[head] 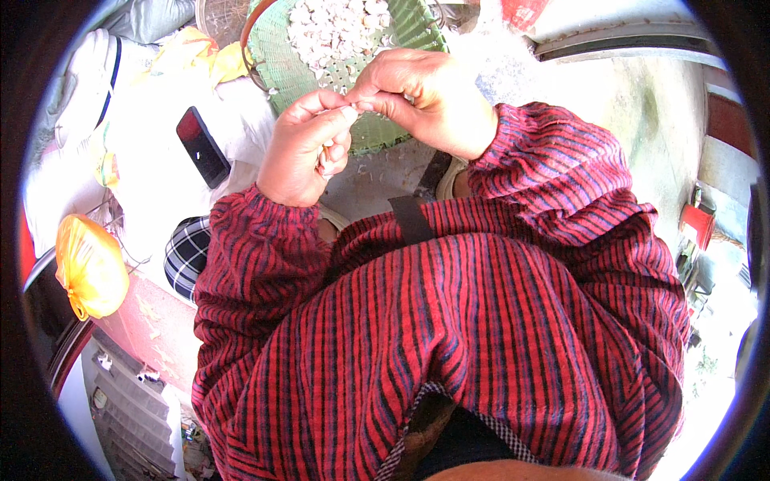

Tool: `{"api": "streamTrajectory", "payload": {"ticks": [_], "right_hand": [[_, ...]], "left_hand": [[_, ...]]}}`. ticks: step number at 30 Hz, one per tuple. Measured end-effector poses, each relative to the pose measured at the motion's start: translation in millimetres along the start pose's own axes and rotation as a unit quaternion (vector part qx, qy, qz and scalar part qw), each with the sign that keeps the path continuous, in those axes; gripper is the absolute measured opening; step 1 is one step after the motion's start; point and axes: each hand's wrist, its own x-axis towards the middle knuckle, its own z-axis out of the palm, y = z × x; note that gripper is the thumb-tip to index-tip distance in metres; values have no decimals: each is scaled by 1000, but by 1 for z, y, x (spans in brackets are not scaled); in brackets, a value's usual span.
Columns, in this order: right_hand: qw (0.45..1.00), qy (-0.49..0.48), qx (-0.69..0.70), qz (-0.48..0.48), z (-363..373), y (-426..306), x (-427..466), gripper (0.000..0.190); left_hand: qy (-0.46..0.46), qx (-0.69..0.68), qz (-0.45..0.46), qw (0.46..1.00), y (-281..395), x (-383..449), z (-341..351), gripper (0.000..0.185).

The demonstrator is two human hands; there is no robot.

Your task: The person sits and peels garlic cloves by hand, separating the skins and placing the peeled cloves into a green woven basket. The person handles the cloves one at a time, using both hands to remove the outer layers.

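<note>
My left hand (307, 135) and my right hand (430, 96) meet fingertip to fingertip over the near side of a green woven basket (271, 66). Pinched between them is a small pale piece, probably a garlic clove (354, 106), mostly covered by the fingers. More pale pieces (326, 161) show within the curled lower fingers of my left hand. A heap of whitish garlic cloves (337, 33) lies in the basket, with a few scattered towards its near side. The basket has a brown handle (248, 36).
Left of my hands, a black smartphone (203, 147) lies on white sacking (150, 162). A knotted yellow plastic bag (93, 264) sits farther left. A patterned cloth (187, 255) is beside my left sleeve. A pale wall (649, 108) stands to the right.
</note>
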Motion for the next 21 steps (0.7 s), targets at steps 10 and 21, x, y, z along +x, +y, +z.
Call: {"api": "streamTrajectory", "payload": {"ticks": [10, 21], "right_hand": [[994, 19, 80, 71, 3, -7, 0, 7], [880, 32, 354, 316, 16, -7, -8, 10]], "left_hand": [[-35, -78, 2, 996, -3, 0, 1, 8], [9, -104, 40, 994, -11, -1, 6, 8]]}}
